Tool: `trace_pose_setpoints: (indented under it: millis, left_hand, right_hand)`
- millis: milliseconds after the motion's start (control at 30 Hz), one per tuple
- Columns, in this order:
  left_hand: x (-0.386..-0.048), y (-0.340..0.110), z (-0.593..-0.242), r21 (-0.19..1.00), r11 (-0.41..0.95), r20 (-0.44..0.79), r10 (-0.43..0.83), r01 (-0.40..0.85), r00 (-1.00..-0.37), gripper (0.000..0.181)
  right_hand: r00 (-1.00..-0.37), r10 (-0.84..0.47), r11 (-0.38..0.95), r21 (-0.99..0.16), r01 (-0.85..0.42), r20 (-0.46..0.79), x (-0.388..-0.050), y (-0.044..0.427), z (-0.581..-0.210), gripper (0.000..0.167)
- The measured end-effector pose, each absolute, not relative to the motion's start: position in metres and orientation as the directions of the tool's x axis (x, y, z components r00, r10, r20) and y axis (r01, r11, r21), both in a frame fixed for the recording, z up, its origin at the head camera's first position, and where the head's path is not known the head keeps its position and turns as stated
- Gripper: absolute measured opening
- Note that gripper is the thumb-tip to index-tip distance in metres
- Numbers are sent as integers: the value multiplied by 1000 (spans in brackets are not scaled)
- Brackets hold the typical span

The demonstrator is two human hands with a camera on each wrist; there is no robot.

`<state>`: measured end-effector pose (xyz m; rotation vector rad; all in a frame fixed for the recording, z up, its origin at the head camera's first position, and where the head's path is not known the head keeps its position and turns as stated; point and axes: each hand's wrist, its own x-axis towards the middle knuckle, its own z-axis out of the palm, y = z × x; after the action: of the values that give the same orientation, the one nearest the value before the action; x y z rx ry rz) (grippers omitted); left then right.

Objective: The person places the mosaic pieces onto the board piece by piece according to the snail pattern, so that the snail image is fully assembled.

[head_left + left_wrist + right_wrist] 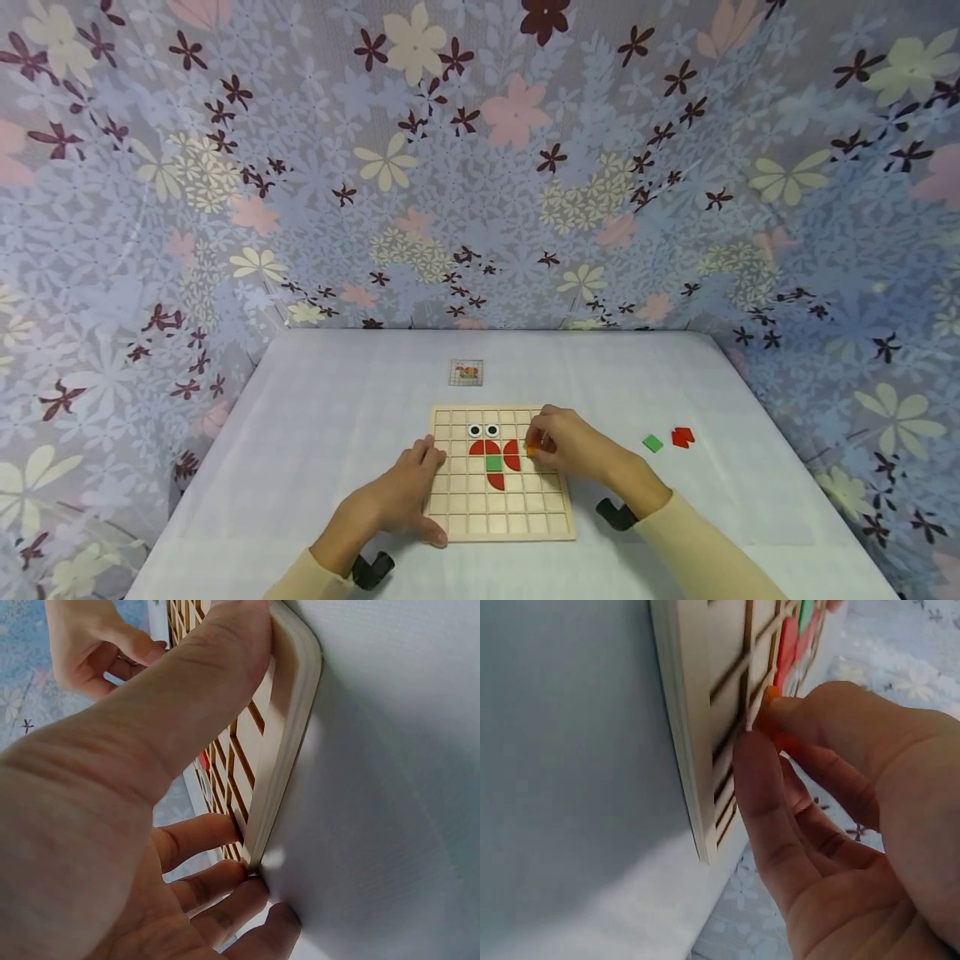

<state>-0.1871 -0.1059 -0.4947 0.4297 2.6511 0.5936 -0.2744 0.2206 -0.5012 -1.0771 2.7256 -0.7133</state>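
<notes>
Right fingers (763, 787) barely apart — orange piece (767, 718) between

Head view: lighting is even, soft and moderately bright; a faint shadow lies on the white cloth-covered tabletop (337, 375) beside the beige fabric right sleeve (705, 550). The small square printed card (466, 372) lacks fine detail. Left wrist view: broad grey shadow borders the square light-wood gridded board (289, 742). Right wrist view: cloth is dim at left, paler below; the blue-grey floral fabric (900, 652) is washed out and soft.

The white-covered counter (337, 392) carries 1 gridded wooden board (498, 523), 1 picture card (467, 372), 1 green tile (652, 443) and some red pieces (682, 437).
</notes>
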Motion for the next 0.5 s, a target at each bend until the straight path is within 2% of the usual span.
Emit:
trace_pose_setpoints:
  millis: [333,500]
  left_hand:
    - [-186,-109,-493,469,855,-289,386,221,-876,124]
    - [-185,-110,-494,487,842,-278,403,234,-872,124]
  right_hand:
    - [-747,-659,627,-485,-610,89,-274,214,-505,7]
    - [-741,-666,618,-488,-616,91,-275,215,-504,12]
